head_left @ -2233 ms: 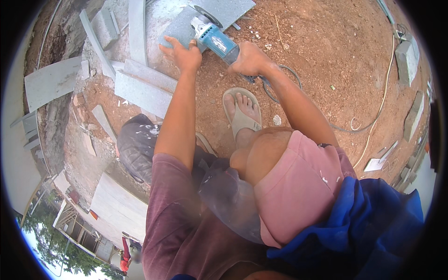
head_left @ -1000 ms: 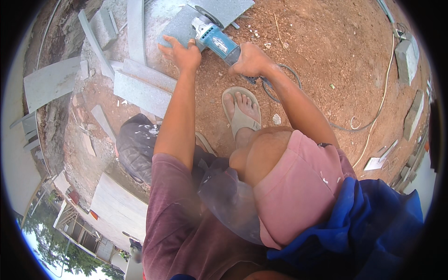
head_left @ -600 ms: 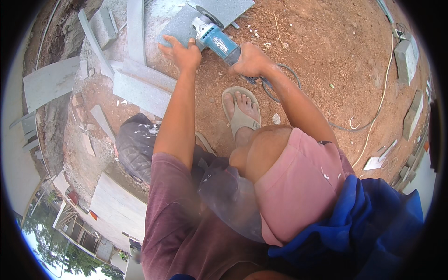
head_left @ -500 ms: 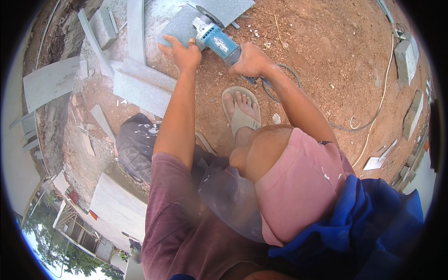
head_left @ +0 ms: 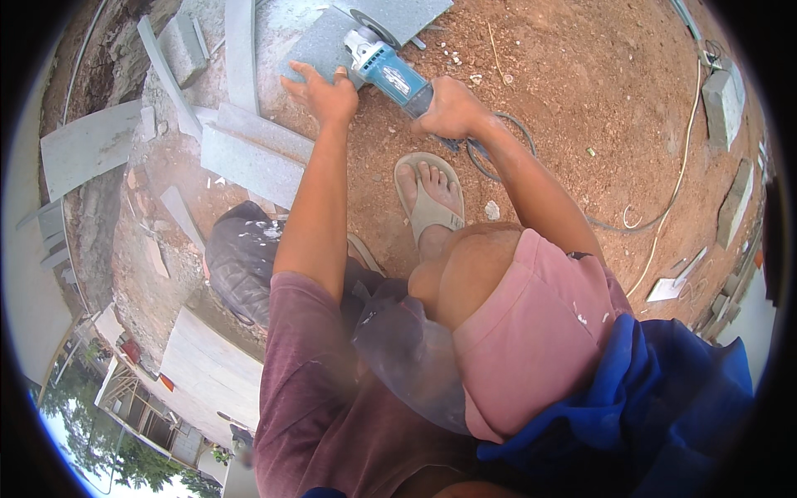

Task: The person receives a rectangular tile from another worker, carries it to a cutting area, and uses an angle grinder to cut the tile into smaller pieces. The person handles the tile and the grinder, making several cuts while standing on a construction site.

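Observation:
My right hand (head_left: 455, 109) is wrapped round the rear body of a teal angle grinder (head_left: 393, 75). The grinder's dark disc (head_left: 374, 27) meets a grey stone slab (head_left: 321, 41) at the top of the view; how deep it sits in the stone is hard to tell. My left hand (head_left: 330, 98) rests on the slab's near edge to the left of the grinder, with its fingers spread. A dark power cord (head_left: 521, 131) curls behind my right wrist.
Cut stone strips (head_left: 257, 162) and a long upright strip (head_left: 242, 58) lie to the left. My sandalled foot (head_left: 430, 191) stands close below the grinder. A pale cable (head_left: 686, 166) runs along the right, near stone blocks (head_left: 722, 108). Reddish soil (head_left: 598, 83) covers the ground.
The grinder's body and my right hand have shifted very slightly to the right and toward me. My left hand stays in the same place on the slab.

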Demonstrator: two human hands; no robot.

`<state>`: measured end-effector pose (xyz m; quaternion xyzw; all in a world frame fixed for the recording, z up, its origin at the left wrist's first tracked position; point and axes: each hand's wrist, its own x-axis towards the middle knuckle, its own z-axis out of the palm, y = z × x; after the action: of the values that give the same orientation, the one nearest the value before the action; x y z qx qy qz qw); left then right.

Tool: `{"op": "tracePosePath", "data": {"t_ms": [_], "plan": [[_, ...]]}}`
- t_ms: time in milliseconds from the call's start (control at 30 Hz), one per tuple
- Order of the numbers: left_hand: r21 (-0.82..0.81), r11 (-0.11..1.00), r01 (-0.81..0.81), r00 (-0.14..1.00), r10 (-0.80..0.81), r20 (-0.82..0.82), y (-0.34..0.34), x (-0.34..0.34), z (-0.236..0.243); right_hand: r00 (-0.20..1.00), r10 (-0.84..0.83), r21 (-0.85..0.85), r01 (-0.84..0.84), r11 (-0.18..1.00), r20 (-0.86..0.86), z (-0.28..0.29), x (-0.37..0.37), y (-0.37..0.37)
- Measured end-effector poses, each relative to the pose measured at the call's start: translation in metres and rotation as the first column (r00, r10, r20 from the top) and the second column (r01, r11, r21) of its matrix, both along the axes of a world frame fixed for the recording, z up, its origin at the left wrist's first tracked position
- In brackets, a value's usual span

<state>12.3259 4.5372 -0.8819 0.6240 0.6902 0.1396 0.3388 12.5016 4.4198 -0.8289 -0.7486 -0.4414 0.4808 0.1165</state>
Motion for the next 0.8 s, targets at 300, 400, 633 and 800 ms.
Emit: {"op": "tracePosePath", "data": {"t_ms": [300,400,633,800], "plan": [[0.021,1.000,-0.002,1.000,0.002,0.023,0.001,-0.002,-0.005,1.000,0.002,0.002,-0.002,1.000,-0.018,-0.001,0.001,-0.002],[0.027,1.000,0.004,1.000,-0.005,0.022,0.001,-0.002,-0.007,0.999,-0.011,-0.011,0.011,1.000,-0.050,-0.002,0.002,-0.001],[0.032,0.999,0.003,1.000,-0.003,0.022,0.002,-0.002,-0.009,0.996,-0.023,0.004,0.024,1.000,-0.084,-0.006,0.000,-0.011],[0.064,0.998,0.010,0.999,-0.012,0.032,0.002,-0.008,-0.011,0.990,-0.133,0.133,0.138,0.981,-0.048,0.006,-0.006,-0.032]]}}
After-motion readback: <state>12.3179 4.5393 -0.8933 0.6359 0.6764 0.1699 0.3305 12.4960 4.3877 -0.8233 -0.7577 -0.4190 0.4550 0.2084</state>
